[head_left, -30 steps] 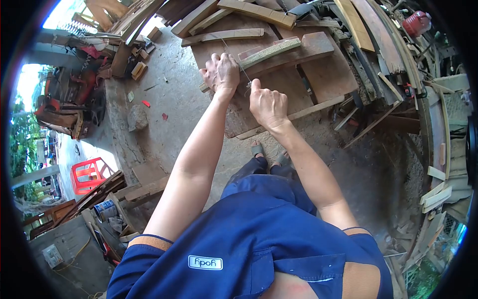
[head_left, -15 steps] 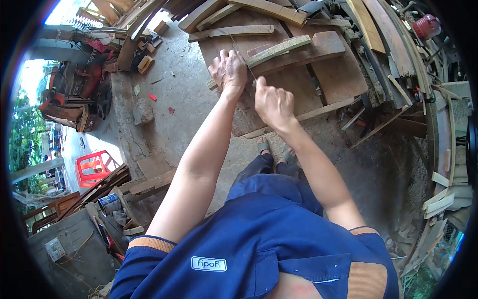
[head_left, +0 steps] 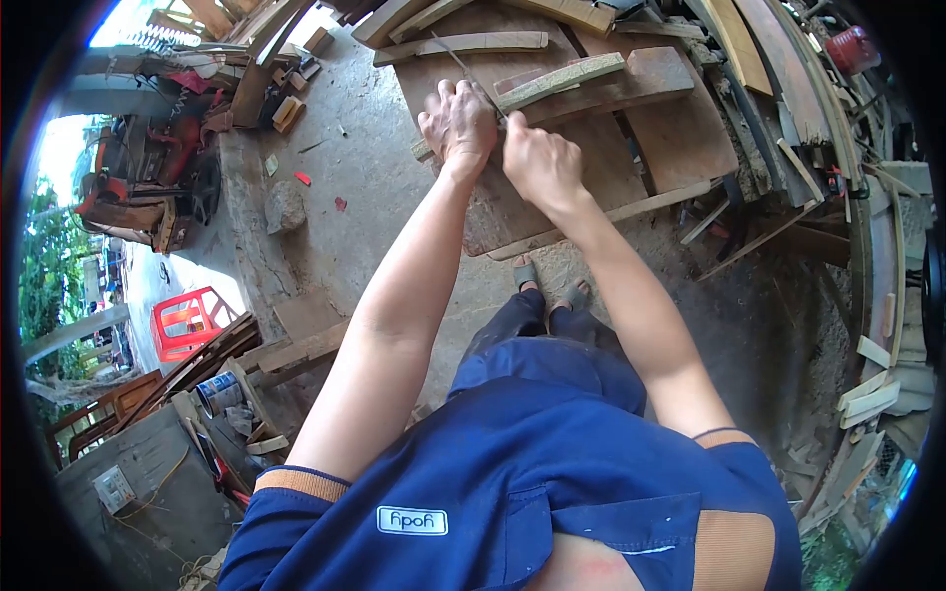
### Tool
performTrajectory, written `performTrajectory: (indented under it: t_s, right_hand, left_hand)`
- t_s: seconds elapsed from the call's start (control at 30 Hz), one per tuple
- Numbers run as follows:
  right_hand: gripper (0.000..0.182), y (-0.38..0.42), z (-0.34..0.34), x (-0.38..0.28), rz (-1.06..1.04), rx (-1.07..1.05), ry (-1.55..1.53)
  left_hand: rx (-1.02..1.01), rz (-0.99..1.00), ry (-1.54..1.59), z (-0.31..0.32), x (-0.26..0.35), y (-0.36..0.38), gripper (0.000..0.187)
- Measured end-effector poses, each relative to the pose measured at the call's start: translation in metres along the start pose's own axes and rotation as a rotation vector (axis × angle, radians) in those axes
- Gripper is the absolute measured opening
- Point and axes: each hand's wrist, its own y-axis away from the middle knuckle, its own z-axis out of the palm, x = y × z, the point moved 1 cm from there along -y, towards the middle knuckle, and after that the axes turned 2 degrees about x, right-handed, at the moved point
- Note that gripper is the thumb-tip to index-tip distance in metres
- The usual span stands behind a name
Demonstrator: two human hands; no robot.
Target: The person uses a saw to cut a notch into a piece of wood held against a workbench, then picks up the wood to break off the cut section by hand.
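Here the pale wood strip [head_left: 567, 81] is pinned above the tabletop [head_left: 601, 158] by the left hand [head_left: 459, 126], its grip clamped over the wood, while the thin blade [head_left: 457, 59]'s near end is enclosed in the right hand [head_left: 542, 164]'s closed grip, its far end slanted across another curved piece [head_left: 503, 41]

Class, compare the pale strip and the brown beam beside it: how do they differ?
The strip is pale, the beam reddish brown. The strip is slim, the beam thicker. The left hand covers part of the strip; the beam's right end lies uncovered. Both are wooden.
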Motion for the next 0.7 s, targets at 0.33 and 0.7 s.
performTrajectory:
  t_s: [0.33,0.7]
  right_hand:
    - [0.015,0.037,-0.002,0.003,0.037,-0.064,-0.018]
    - [0.012,0.031,-0.004,-0.01,0.041,-0.035,0.025]
  left_hand:
    - [-0.049,0.003,0.041,0.001,-0.004,-0.005,0.033]
    - [-0.024,0.089,0.021,0.001,-0.012,-0.007,0.033]
